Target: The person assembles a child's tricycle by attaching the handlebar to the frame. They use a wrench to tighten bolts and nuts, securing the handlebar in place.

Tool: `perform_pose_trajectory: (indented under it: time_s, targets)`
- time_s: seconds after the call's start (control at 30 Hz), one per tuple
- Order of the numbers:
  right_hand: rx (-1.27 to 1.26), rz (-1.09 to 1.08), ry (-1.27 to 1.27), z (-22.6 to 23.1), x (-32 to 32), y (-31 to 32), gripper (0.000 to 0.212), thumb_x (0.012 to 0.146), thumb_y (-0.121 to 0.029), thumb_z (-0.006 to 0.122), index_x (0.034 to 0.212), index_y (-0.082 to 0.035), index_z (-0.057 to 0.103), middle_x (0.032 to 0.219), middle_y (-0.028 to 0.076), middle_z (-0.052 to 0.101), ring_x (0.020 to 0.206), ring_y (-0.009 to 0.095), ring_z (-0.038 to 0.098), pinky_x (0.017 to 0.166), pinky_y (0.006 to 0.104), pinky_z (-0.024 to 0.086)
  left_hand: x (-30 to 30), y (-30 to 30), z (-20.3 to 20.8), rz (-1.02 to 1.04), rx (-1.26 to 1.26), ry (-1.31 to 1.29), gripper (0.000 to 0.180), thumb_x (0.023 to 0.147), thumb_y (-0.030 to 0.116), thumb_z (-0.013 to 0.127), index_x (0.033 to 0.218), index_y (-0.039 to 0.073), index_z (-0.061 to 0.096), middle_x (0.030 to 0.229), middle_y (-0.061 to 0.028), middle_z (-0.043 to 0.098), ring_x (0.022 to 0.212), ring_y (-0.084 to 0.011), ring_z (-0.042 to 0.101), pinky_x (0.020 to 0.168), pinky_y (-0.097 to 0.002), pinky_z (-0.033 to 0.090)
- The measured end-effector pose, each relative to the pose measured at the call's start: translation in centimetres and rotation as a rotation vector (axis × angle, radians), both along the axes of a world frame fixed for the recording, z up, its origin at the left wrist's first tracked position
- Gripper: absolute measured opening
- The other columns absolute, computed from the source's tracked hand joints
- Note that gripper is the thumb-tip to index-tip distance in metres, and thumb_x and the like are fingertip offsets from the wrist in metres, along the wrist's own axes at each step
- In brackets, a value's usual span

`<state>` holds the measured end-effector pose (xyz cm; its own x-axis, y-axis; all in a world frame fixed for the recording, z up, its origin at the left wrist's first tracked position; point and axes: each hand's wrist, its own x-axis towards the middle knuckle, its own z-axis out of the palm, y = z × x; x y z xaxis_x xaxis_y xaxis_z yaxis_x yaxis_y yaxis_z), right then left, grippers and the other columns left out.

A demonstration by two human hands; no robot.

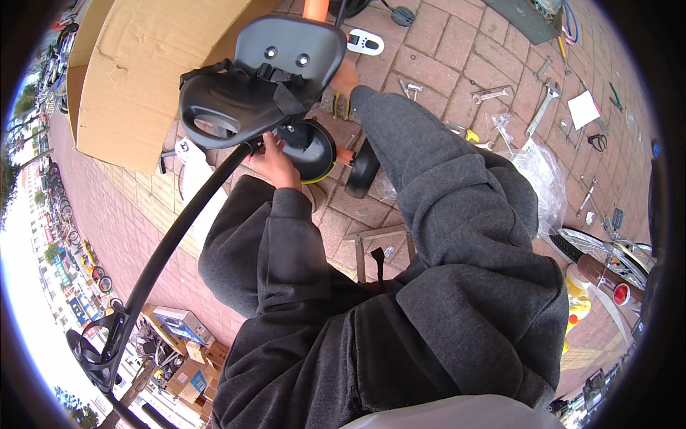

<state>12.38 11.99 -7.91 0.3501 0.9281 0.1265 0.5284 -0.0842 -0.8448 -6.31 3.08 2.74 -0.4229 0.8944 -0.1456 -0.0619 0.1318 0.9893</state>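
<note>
A child's tricycle stands before me, with a black plastic seat (236,96) and a loose strap and buckle on it. My left hand (275,164) is closed under the seat's near edge, at the lower end of the curved black push bar (182,218). My right hand (345,77) reaches along the right side of the seat; its fingers are hidden behind it. Below the seat show a black rear wheel (309,154) with a yellow rim edge and a second black wheel (363,170) on an orange axle part. An orange frame tube (315,10) rises beyond the seat.
A large open cardboard box (132,86) stands at the left. Several tools lie on the brick paving at the right, among them a large wrench (543,109) and a smaller wrench (491,94). Clear plastic bags (539,179) and a bicycle wheel (607,250) lie beside my right knee.
</note>
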Motion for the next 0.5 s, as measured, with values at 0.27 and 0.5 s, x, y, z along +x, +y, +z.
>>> perform_pose_trajectory:
  time_s: [0.27, 0.5]
  targets:
    - [0.014, -0.031, -0.037, 0.6, 0.7, 0.1, 0.029, 0.078, -0.021, 0.056, 0.058, -0.002, 0.063, 0.051, 0.011, 0.060, 0.055, 0.025, 0.063, 0.059, 0.0352, 0.051, 0.6, -0.3, 1.1, -0.018, -0.026, 0.032, 0.030, 0.084, 0.017, 0.060, 0.101, -0.005, 0.049, 0.086, -0.0092, 0.057, 0.073, -0.0163, 0.058, 0.061, -0.0274, 0.049]
    - [-0.055, -0.080, 0.162, 1.3, 0.7, -0.3, 0.029, 0.076, -0.022, 0.059, 0.059, 0.001, 0.063, 0.053, 0.013, 0.060, 0.056, 0.025, 0.064, 0.059, 0.0349, 0.051, 3.4, -0.7, 0.5, 0.034, -0.088, -0.071, 0.037, 0.083, 0.007, 0.055, 0.109, -0.002, 0.031, 0.085, -0.0156, 0.054, 0.065, -0.0169, 0.058, 0.052, -0.0253, 0.049]
